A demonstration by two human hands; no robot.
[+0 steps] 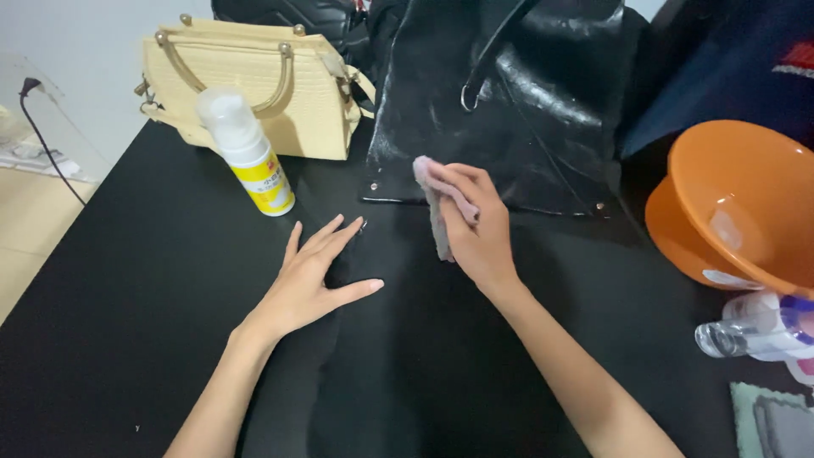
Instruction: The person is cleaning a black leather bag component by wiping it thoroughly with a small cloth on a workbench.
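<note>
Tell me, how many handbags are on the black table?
3: a cream crocodile-textured handbag at back left, a glossy black leather bag in the middle behind the right hand, a quilted black one behind, partly hidden.

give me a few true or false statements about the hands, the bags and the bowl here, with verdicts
1. The right hand holds a pinkish cloth against the lower edge of the black bag. True.
2. The left hand grips the foam pump bottle. False: it lies flat, fingers spread, on the black table, apart from the bottle.
3. The cream handbag stands left of the black bag. True.
4. The orange bowl sits between the two hands. False: it is at the far right edge.
5. The pump bottle lies on its side. False: it stands upright before the cream handbag.
</note>
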